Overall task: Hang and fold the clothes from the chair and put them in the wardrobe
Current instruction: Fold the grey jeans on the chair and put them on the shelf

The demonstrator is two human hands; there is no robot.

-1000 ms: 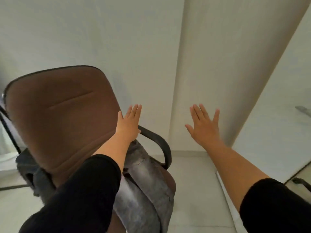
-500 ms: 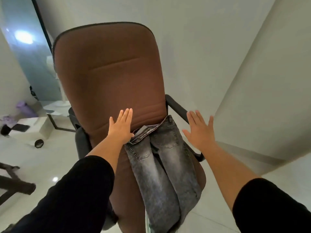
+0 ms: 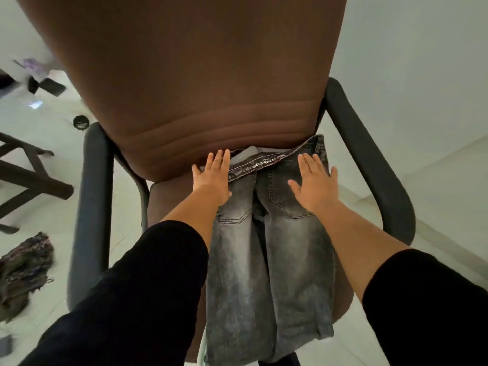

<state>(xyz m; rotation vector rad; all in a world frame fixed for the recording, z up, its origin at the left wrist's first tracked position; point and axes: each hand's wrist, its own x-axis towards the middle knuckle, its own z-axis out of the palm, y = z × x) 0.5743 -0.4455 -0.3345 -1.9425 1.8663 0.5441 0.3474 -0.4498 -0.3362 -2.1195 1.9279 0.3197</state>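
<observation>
The person is leaning in over the brown office chair [image 3: 200, 83] now — half a second ago its whole backrest and the wall behind were showing, and now the backrest is filling the top of the view and the seat is lying right below the arms. The grey washed jeans [image 3: 269, 249] are lying along the right half of the seat, waistband up against the foot of the backrest, legs running down and hanging over the seat's front edge.

Both hands are reaching further in than before. The left hand [image 3: 211, 180], which was hovering in front of the backrest beside the waistband, is now lying flat with fingers straight and together, covering the left end of the waistband. The right hand [image 3: 315, 186], earlier out by the right armrest [image 3: 369, 165] and clear of the cloth, is now spreading flat on the jeans over the right back pocket — fingers straight, thumb out to the side. Neither hand is curling round the fabric; whether the palms are pressing or only resting, I cannot tell.

To the left on the pale floor [image 3: 52, 143], a crumpled dark patterned garment [image 3: 23, 270] is lying beyond the left armrest [image 3: 92, 191], and dark wooden legs of some furniture [image 3: 29, 170] are showing above it.
</observation>
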